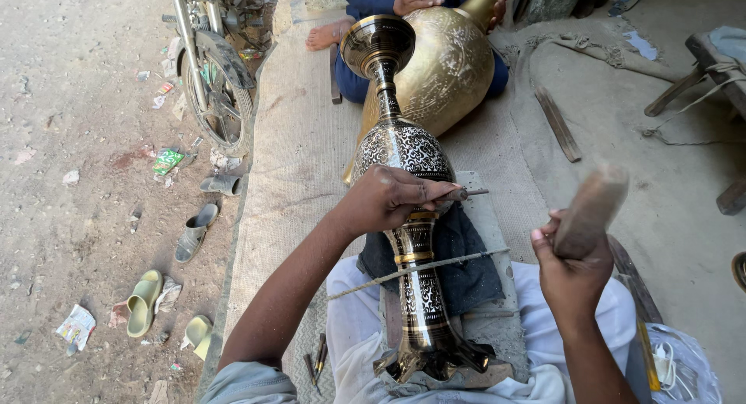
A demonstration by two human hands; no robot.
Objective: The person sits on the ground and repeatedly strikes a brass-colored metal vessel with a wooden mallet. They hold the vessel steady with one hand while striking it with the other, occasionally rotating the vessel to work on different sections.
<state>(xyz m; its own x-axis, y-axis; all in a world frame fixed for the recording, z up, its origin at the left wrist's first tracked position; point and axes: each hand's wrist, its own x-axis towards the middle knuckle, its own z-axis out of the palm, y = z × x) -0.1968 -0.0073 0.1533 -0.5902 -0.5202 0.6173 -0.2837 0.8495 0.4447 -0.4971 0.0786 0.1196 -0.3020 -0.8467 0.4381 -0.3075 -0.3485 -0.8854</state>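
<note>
A tall engraved metal vase (410, 241), black and brass, lies lengthwise across my lap, its foot near me and its flared mouth pointing away. My left hand (388, 198) rests on its belly and pinches a thin metal chisel (466, 193) against the surface. My right hand (571, 264) is raised to the right, gripping a wooden mallet (590, 210) that looks blurred. A string (420, 268) crosses the vase's neck. A dark cloth (466, 256) lies under the vase.
Another person sits opposite with hands on a large brass pot (451, 66). Small tools (317, 356) lie on the woven mat (287, 163). A motorcycle wheel (217, 93) and several sandals (144, 299) are on the dirt to the left. A plastic bag (684, 369) sits at right.
</note>
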